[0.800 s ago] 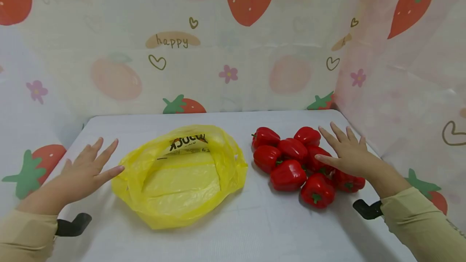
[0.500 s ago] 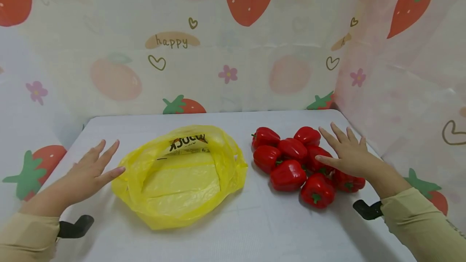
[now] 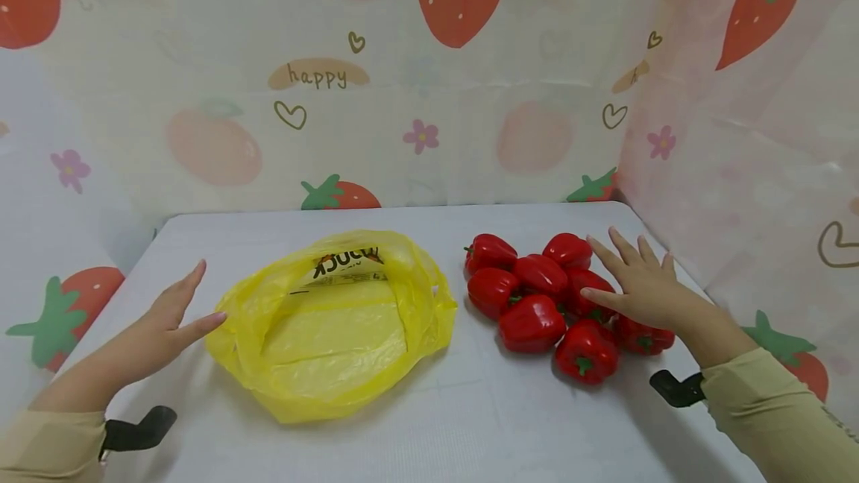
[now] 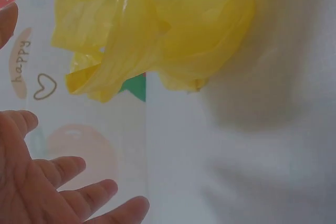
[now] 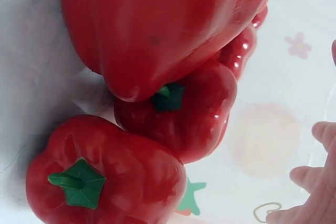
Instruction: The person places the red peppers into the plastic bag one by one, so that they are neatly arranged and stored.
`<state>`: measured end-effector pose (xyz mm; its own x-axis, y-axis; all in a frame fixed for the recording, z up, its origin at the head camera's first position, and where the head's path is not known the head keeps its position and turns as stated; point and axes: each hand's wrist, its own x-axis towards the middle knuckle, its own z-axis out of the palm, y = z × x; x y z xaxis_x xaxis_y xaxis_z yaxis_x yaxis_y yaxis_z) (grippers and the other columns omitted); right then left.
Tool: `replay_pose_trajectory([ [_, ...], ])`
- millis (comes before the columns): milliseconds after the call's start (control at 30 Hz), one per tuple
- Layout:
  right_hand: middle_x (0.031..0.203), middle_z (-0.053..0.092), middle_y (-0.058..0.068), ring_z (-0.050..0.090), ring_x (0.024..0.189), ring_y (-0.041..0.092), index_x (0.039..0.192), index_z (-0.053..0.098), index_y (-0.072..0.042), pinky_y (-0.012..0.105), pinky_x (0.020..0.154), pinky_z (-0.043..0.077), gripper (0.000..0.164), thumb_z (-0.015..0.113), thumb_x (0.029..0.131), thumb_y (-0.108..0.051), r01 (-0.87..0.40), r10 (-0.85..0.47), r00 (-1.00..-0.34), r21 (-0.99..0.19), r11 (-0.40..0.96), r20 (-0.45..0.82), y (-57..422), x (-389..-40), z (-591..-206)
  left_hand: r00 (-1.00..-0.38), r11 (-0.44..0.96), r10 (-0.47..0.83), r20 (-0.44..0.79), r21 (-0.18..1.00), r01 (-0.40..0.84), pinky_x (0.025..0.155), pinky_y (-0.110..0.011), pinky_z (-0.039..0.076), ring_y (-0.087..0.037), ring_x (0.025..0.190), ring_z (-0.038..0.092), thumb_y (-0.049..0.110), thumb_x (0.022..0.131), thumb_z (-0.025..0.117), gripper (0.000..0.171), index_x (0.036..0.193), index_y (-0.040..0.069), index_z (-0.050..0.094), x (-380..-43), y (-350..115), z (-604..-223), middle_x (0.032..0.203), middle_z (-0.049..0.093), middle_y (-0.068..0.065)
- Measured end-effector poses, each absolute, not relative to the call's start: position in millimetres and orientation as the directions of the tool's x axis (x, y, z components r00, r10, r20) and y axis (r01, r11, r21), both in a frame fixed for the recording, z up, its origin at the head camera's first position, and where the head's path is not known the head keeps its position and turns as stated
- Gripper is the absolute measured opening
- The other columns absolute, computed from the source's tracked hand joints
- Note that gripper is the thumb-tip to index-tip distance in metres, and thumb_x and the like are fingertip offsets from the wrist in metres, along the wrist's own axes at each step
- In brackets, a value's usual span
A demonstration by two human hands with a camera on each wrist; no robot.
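A yellow plastic bag [image 3: 335, 326] lies with its mouth spread wide on the white table, left of centre. My left hand [image 3: 150, 338] hovers at its left side, thumb tip close to the bag's rim and fingers straight. In the left wrist view, the spread fingers [image 4: 68, 171] stay apart from the bag [image 4: 157, 24]. Several red bell peppers [image 3: 530, 323] with green stems are heaped on the right. Over the right edge of that heap is my right hand [image 3: 644, 282], fingers spread, holding nothing. The right wrist view shows a pepper [image 5: 105, 177] near its fingertips [image 5: 307, 177].
A white table [image 3: 429, 438] carries the bag and peppers, with a gap between them. Behind it hangs a curtain [image 3: 429, 95] printed with strawberries and hearts, and another printed sheet [image 3: 772, 192] runs along the right. Black wrist mounts [image 3: 141, 429] jut from both sleeves.
My left hand has turned so its fingers line up edge-on, and it has dropped slightly. The right hand, bag and peppers stay where they were.
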<state>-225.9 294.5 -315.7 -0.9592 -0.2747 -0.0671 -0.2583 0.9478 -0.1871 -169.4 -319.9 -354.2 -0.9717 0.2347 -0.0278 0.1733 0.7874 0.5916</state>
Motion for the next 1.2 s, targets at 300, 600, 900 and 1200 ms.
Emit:
replay_pose_trajectory([
  [300, 0.149, -0.002, 0.023, -0.002, 0.128, 0.057, 0.147, 0.007, -0.019, 0.076, 0.089, -0.006, 0.089, 0.056, 0.082, -0.055, -0.254, -0.272, -0.959, -0.189, 0.949, -0.079, 294, -228, -317, -0.974, 0.779, 0.215, -0.072, 0.615, 0.127, 0.089, -0.071, 0.024, -0.057, 0.121, 0.020, 0.041, 0.091, 0.051, 0.090, 0.143, 0.017, -0.018, -168, -315, -359, 0.146, -0.001, -0.030],
  [600, 0.149, -0.002, 0.023, -0.001, 0.128, 0.056, 0.147, 0.006, -0.020, 0.076, 0.090, -0.005, 0.090, 0.057, 0.082, -0.054, -0.253, -0.271, -0.959, -0.183, 0.950, -0.078, 294, -229, -319, -0.971, 0.710, 0.154, -0.184, 0.704, -0.021, 0.086, -0.061, 0.040, -0.051, 0.122, 0.031, 0.048, 0.088, 0.053, 0.095, 0.140, 0.032, -0.024, -166, -315, -360, 0.144, 0.012, -0.031],
  [900, 0.149, -0.001, 0.024, -0.001, 0.128, 0.057, 0.147, 0.008, -0.018, 0.076, 0.090, -0.005, 0.091, 0.059, 0.081, -0.052, -0.253, -0.274, -0.958, -0.199, 0.947, -0.087, 296, -228, -321, -0.976, 0.698, 0.097, -0.197, 0.712, -0.075, 0.080, -0.044, 0.051, -0.040, 0.110, 0.048, 0.051, 0.084, 0.057, 0.088, 0.146, 0.009, 0.012, -167, -310, -371, 0.132, 0.037, -0.029],
  [1200, 0.148, -0.001, 0.025, 0.000, 0.127, 0.057, 0.147, 0.007, -0.019, 0.076, 0.090, -0.004, 0.092, 0.060, 0.080, -0.053, -0.236, -0.257, -0.962, -0.193, 0.952, -0.092, 298, -230, -325, -0.966, 0.607, 0.094, -0.243, 0.782, -0.138, 0.080, -0.040, 0.052, -0.025, 0.099, 0.055, 0.052, 0.087, 0.051, 0.076, 0.141, 0.004, 0.027, -169, -309, -373, 0.119, 0.049, -0.020],
])
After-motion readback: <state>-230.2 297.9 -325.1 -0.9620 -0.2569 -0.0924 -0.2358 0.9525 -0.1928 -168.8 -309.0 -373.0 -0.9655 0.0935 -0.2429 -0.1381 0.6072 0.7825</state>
